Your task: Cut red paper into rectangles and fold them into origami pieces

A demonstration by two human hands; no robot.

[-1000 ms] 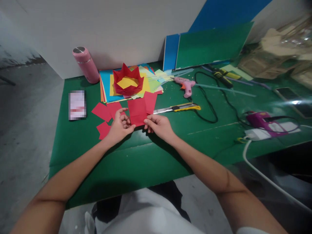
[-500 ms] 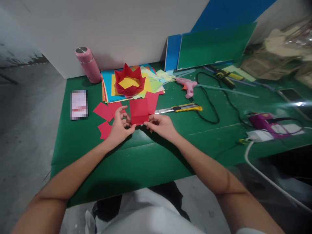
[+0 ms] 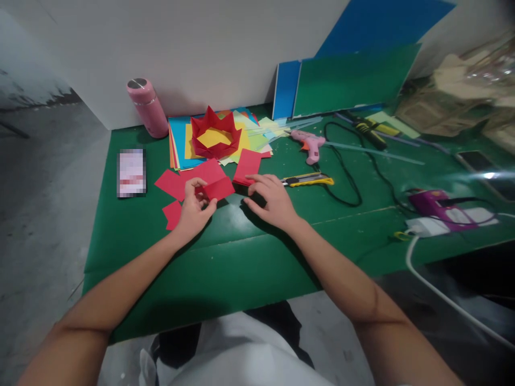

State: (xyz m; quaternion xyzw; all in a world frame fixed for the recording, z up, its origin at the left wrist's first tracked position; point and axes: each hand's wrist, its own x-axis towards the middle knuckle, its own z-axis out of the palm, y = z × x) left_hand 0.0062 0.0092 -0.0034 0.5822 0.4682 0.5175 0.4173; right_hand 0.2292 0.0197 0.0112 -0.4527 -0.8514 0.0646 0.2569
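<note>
Pinched in my left hand [image 3: 197, 206] is a creased red paper piece [image 3: 219, 186], held slightly tilted above the table. My right hand [image 3: 271, 198] is apart from that piece, its thumb and fingers spread. Its fingertips reach the lower edge of another red paper [image 3: 247, 163] lying flat. More red paper pieces [image 3: 169, 183] lie to the left of and under my left hand. Behind them, a folded red paper ring with pointed tips [image 3: 216, 134] sits on a stack of coloured paper [image 3: 177, 142].
A yellow utility knife [image 3: 311, 179] lies just right of my right hand. Beyond it are a pink glue gun [image 3: 309, 143], its black cord and clear glue sticks [image 3: 378, 151]. A pink bottle [image 3: 148, 110] stands at the back left. A purple device [image 3: 434, 206] sits at right.
My right hand has let go of the held red paper and moved right, opening its fingers. My left hand keeps the paper, which has turned and shifted left.
</note>
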